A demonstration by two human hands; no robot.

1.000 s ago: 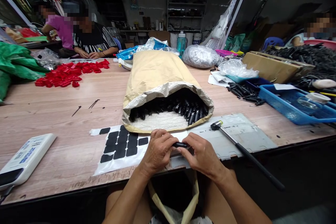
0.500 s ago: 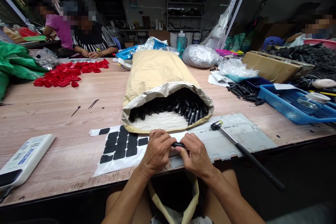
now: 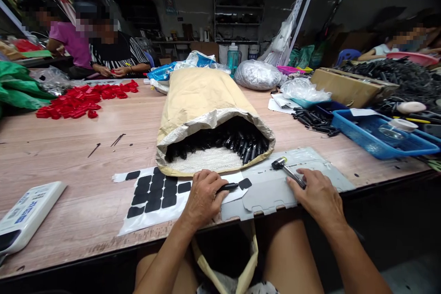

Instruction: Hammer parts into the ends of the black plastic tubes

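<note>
My left hand (image 3: 203,195) pinches a small black cylindrical part (image 3: 228,187) over the table's front edge. My right hand (image 3: 319,195) is closed around the handle of a small hammer (image 3: 287,170), whose head lies on a grey board (image 3: 265,197). Left of my left hand is a white sheet with several rounded black stickers (image 3: 153,200); one more black sticker (image 3: 245,183) lies just beyond the tip of the part. Straight ahead, a tan sack (image 3: 203,92) lies with its mouth towards me, filled with black parts (image 3: 248,144).
A white electronic device (image 3: 32,216) sits at the left. Beyond it are red pieces (image 3: 82,101) and a green bag (image 3: 20,85). A blue basket (image 3: 379,142) and black parts (image 3: 313,119) are at the right. Co-workers sit across the table and at far right.
My right hand has let go of the black part and moved right onto the hammer handle. My left hand keeps the part. The view has shifted slightly.
</note>
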